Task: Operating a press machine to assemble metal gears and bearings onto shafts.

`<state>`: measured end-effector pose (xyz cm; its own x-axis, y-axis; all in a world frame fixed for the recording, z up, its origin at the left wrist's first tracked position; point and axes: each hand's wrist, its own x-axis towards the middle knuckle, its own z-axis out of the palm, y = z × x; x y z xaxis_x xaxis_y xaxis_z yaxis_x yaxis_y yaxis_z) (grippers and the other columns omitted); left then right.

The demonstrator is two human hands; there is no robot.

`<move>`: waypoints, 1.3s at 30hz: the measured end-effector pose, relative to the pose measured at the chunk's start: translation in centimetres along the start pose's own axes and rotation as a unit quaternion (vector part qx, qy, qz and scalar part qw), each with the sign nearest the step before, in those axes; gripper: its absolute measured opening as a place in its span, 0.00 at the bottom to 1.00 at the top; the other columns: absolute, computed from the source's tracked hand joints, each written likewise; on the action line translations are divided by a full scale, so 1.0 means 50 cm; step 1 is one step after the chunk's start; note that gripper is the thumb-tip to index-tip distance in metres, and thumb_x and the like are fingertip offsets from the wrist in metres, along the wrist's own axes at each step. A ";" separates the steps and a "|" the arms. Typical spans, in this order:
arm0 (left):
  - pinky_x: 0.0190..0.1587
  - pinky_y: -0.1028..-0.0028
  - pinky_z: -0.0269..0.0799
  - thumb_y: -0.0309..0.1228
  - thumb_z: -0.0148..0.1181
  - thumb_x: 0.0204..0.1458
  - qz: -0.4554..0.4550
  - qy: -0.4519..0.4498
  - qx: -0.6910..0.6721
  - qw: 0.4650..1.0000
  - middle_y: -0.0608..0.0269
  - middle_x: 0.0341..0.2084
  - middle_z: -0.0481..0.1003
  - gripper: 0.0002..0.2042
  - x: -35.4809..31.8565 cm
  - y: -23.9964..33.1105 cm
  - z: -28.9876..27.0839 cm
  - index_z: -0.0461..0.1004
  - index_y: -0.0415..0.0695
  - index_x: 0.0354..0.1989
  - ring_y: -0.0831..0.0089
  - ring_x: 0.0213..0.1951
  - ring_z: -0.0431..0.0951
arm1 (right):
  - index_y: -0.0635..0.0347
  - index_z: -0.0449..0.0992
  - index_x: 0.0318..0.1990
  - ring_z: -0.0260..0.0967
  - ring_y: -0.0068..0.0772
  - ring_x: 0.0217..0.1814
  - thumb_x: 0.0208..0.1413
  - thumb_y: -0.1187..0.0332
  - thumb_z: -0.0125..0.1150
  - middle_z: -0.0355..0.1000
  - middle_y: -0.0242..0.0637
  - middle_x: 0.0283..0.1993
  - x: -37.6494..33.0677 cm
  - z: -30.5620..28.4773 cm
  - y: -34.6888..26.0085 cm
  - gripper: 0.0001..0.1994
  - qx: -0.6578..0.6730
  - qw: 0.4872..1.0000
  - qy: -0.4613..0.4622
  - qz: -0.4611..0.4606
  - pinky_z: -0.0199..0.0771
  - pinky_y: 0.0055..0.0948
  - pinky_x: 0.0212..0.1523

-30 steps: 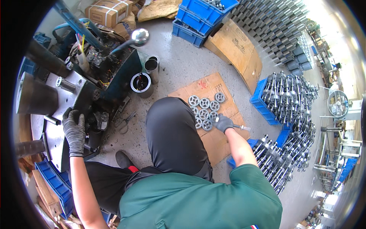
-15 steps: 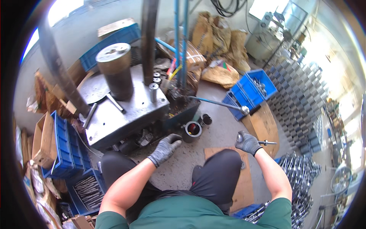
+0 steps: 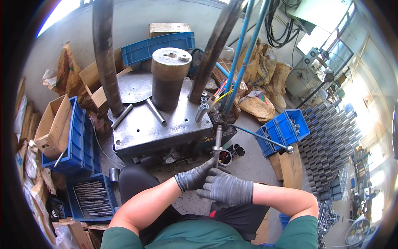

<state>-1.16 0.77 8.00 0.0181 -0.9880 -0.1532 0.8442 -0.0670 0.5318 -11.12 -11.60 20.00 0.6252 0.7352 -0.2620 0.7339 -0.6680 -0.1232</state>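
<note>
A metal shaft [image 3: 218, 135] with a wide collar stands nearly upright in front of me, its lower end hidden in my gloved hands. My left hand [image 3: 195, 177] is closed around the lower part of it, fingers pointing up along the metal. Against it, my right hand [image 3: 228, 189] is closed too, its fingers overlapping the left hand at the shaft's bottom. Just behind the shaft, a round pot with a reddish inside [image 3: 226, 157] sits on the floor beside a smaller dark cup [image 3: 238, 151].
A steel slab [image 3: 166, 128] carries a thick cylinder [image 3: 170, 79], two loose rods and several small sleeves. A lever with a ball end [image 3: 289, 149] reaches out rightward. Blue crates [image 3: 286, 126] and stacked metal tubes [image 3: 327, 149] stand right; a blue bin of rods [image 3: 92, 199] sits left.
My right hand has come in from the right with the shaft, which now points upward. My left hand has moved right and met it. The view has shifted.
</note>
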 end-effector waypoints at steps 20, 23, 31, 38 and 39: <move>0.19 0.77 0.56 0.32 0.57 0.56 0.310 0.249 -0.171 0.902 0.77 0.13 0.59 0.05 -0.009 0.013 -0.085 0.74 0.47 0.29 0.82 0.14 0.58 | 0.52 0.77 0.57 0.79 0.50 0.51 0.63 0.40 0.57 0.80 0.42 0.51 0.159 0.446 0.072 0.27 0.902 0.186 0.242 0.304 0.77 0.52 0.54; 0.19 0.75 0.63 0.30 0.56 0.56 0.311 0.258 -0.148 0.902 0.74 0.13 0.61 0.04 -0.037 0.036 0.010 0.76 0.43 0.33 0.80 0.13 0.61 | 0.51 0.73 0.60 0.78 0.45 0.48 0.65 0.46 0.57 0.80 0.42 0.49 0.105 0.700 0.170 0.24 0.842 0.279 0.322 0.330 0.77 0.51 0.54; 0.25 0.73 0.71 0.29 0.57 0.59 0.477 0.252 0.009 0.842 0.71 0.15 0.64 0.09 -0.125 0.071 -0.022 0.77 0.36 0.40 0.80 0.17 0.63 | 0.59 0.78 0.54 0.80 0.41 0.42 0.51 0.81 0.65 0.81 0.49 0.46 0.117 0.833 0.187 0.21 0.714 0.459 0.151 0.507 0.81 0.43 0.41; 0.30 0.75 0.72 0.32 0.57 0.61 0.460 0.335 0.086 0.818 0.73 0.16 0.63 0.11 -0.170 0.026 -0.042 0.76 0.35 0.43 0.82 0.18 0.64 | 0.53 0.76 0.61 0.75 0.58 0.59 0.54 0.68 0.60 0.77 0.54 0.57 0.272 0.843 0.088 0.24 0.241 0.902 -0.023 0.358 0.76 0.51 0.58; 0.30 0.75 0.72 0.32 0.57 0.61 0.462 0.344 0.089 0.812 0.73 0.16 0.63 0.11 -0.172 0.026 -0.038 0.76 0.35 0.43 0.82 0.18 0.64 | 0.51 0.76 0.61 0.75 0.56 0.60 0.54 0.68 0.61 0.76 0.53 0.58 0.294 0.845 0.078 0.24 0.231 0.902 0.040 0.363 0.77 0.51 0.58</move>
<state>0.77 9.44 8.43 0.9474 -0.3197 -0.0163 0.2092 0.5796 0.7876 -10.29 -8.27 -24.75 0.9269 0.0775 -0.3672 -0.0550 -0.9398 -0.3373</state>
